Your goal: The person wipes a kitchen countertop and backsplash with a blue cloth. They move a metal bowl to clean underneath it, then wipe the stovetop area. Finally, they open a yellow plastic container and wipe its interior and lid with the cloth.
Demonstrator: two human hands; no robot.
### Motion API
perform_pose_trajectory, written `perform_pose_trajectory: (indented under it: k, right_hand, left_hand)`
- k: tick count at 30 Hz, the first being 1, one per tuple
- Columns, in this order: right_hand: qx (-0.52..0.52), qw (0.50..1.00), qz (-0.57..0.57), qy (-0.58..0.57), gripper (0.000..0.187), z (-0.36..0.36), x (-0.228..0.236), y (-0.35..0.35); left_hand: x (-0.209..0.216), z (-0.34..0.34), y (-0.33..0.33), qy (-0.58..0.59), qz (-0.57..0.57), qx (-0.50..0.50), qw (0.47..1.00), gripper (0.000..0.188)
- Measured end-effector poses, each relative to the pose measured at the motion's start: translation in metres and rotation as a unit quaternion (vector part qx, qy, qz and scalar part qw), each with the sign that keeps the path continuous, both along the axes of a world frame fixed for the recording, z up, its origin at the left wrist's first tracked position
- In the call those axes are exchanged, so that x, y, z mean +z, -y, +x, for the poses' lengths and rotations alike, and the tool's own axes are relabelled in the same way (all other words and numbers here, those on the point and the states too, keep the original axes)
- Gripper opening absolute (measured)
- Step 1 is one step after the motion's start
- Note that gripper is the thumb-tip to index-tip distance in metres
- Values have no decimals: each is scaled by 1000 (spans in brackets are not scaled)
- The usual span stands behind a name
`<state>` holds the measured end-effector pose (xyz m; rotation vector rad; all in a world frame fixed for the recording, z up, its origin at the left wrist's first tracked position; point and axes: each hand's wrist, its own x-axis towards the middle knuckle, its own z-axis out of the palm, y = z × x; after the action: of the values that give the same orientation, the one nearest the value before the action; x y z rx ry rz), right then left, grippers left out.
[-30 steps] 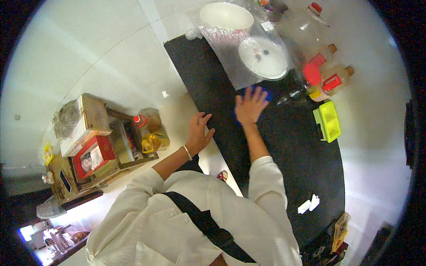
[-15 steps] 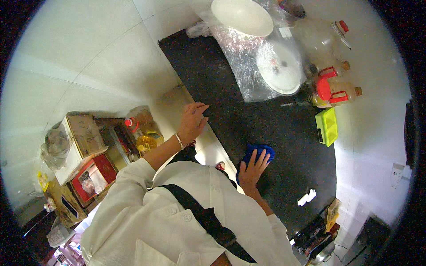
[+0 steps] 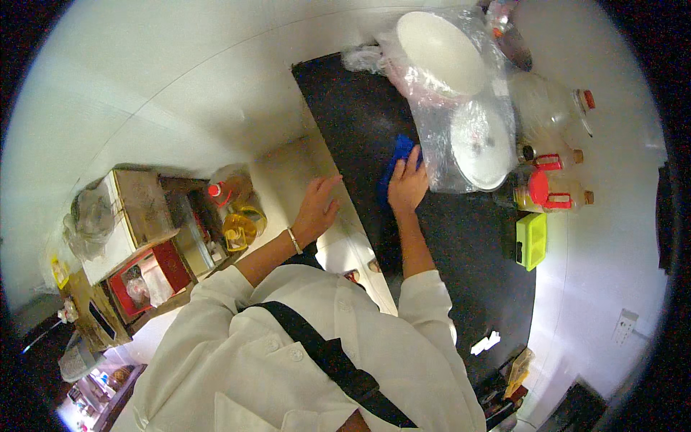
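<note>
Pressed down on a crumpled blue cloth [image 3: 400, 150], my right hand [image 3: 407, 189] lies on the dark countertop [image 3: 461, 248], just left of plastic wrap. Its palm and fingers cover part of the cloth. My left hand [image 3: 317, 210] hangs by the counter's left edge, empty, with its fingers loosely apart and a bracelet on the wrist. The clear plastic sheet [image 3: 437, 162] covers the counter beside my right hand. On it rest a white oval dish [image 3: 440, 54] and a white round lid or plate [image 3: 481, 147].
Along the right wall stand clear bottles [image 3: 551, 108], a red-lidded container [image 3: 538, 187] and a lime-green box [image 3: 531, 241]. Small white pieces [image 3: 485, 343] lie toward the counter's near end. At left are an oil bottle [image 3: 241, 229] and a box with a red interior [image 3: 147, 277].
My right hand has slid the blue cloth forward along the counter, up to the plastic sheet. My left hand has dropped slightly nearer to me. The whole view has shifted a little.
</note>
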<state>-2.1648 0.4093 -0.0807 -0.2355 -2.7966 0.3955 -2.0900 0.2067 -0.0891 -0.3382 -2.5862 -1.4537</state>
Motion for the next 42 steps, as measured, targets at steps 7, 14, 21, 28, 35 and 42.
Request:
perform_pose_trajectory:
  k: [7, 14, 21, 28, 35, 42]
  right_hand:
    - [-64, 997, 27, 35, 60, -64, 0, 36]
    - [142, 988, 55, -29, 60, -114, -24, 72]
    - [406, 914, -26, 5, 49, -135, -8, 118]
    - [234, 970, -38, -50, 45, -189, -21, 159]
    - [520, 848, -102, -20, 36, -182, -16, 145]
    - [373, 923, -62, -68, 39, -102, -8, 115]
  left_hand:
    - [-9, 33, 20, 127, 68, 18, 989, 44]
    - [-14, 51, 27, 155, 79, 30, 984, 45]
    - [-10, 62, 38, 138, 89, 50, 985, 41]
    - [0, 71, 55, 149, 54, 79, 984, 38]
    - [-7, 77, 54, 139, 53, 66, 987, 35]
    - [-1, 55, 27, 95, 58, -8, 994, 31]
